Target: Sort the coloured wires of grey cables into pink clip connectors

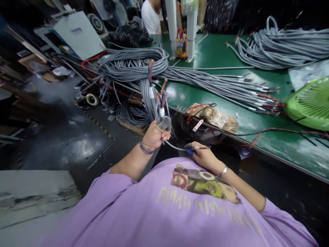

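My left hand [154,136] is closed round several grey cables [152,103], whose stripped ends stand up above the fist with coloured wires and white sleeves. Its thumb wears a greyish covering. From beside that fist a single grey cable [175,147] runs across to my right hand [207,158], which is closed on it near its end. Dark and reddish wires [205,148] stick out past the right fingers. Something small and blue [190,152] shows at those fingertips; I cannot tell what it is. Both hands are in front of the table edge.
On the green table [205,91] lie a coiled cable bundle [133,63], a row of cable ends [218,89] and another coil [288,48]. A green fan [311,103] stands at the right. Taped wood [216,118] sits at the front edge. Behind is a person in white [150,17].
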Demonstrator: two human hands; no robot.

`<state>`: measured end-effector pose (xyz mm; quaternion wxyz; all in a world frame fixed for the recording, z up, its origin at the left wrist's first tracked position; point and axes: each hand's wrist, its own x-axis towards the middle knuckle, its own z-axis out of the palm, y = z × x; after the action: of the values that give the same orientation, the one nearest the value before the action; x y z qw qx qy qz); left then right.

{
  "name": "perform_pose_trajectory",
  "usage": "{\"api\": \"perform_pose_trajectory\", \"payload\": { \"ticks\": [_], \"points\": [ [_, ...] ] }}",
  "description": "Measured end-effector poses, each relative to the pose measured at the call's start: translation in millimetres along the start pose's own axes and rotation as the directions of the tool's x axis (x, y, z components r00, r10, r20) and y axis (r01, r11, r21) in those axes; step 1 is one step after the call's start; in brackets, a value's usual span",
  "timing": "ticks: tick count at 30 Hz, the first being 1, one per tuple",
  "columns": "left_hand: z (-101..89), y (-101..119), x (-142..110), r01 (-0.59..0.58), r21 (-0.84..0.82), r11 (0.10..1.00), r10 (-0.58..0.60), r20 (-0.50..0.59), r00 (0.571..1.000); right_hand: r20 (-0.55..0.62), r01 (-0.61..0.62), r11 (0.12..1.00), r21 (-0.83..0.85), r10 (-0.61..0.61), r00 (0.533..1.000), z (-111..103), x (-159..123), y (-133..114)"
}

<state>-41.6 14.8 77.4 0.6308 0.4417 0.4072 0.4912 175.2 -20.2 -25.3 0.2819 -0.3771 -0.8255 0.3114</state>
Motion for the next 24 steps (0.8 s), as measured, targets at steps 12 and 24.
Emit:
{"api": "perform_pose_trajectory", "payload": {
  "ticks": [12, 24],
  "points": [
    [2.2, -65, 0, 0.074, 0.041, 0.996, -0.075, 0.037, 0.996, 0.081, -0.173, 0.979, 0.112, 0.164, 0.983, 8, 48, -23],
    [14.7, -74, 3, 0.168, -0.032, 0.985, -0.168, 0.013, 0.986, 0.120, -0.182, 0.930, 0.319, 0.151, 0.981, 10, 26, -8]
  ]
}}
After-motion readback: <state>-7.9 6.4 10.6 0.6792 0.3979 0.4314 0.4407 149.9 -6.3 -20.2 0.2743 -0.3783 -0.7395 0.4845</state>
